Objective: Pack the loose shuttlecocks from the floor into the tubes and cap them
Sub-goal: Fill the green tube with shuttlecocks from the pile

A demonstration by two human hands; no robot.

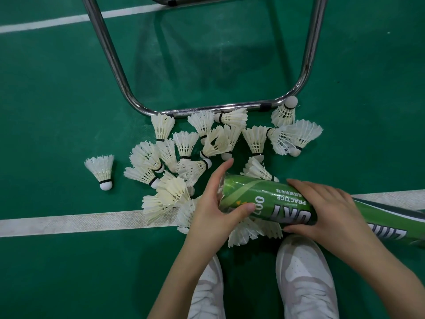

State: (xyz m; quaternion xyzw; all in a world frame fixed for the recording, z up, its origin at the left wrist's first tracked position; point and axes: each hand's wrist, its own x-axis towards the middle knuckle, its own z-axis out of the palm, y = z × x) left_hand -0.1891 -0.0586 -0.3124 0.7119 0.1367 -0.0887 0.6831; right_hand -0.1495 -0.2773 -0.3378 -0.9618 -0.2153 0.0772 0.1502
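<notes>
The person crouches over a green court floor (57, 88), white shoes (305, 279) showing at six o'clock. Both hands are on a green tube (271, 201) lying nearly level, its near end pointing toward nine o'clock. The left hand (213, 206) has its grip closed round that end, fingers over the top and thumb across the printed side, seemingly on a clear cap, though whether the cap is seated or coming off cannot be told. The right hand (326, 208) wraps the tube's middle, its grip holding the barrel steady. The tube's far end runs out of frame at three o'clock.

The loose shuttlecocks (207, 143) lie heaped on the floor from ten to one o'clock of the hands, some under the tube, with a single shuttlecock (101, 169) apart at nine o'clock. A chrome chair frame (207, 109) borders the heap at twelve o'clock, and a white court line (69, 222) runs beneath.

The shuttlecocks look very light, with feathers that would likely bend or snap if squeezed; each is best taken by the cork base or lightly at the skirt's narrow part and fed cork-first. The tube looks like thin card, light and easily dented, so a gentle hold round the barrel should suffice.
</notes>
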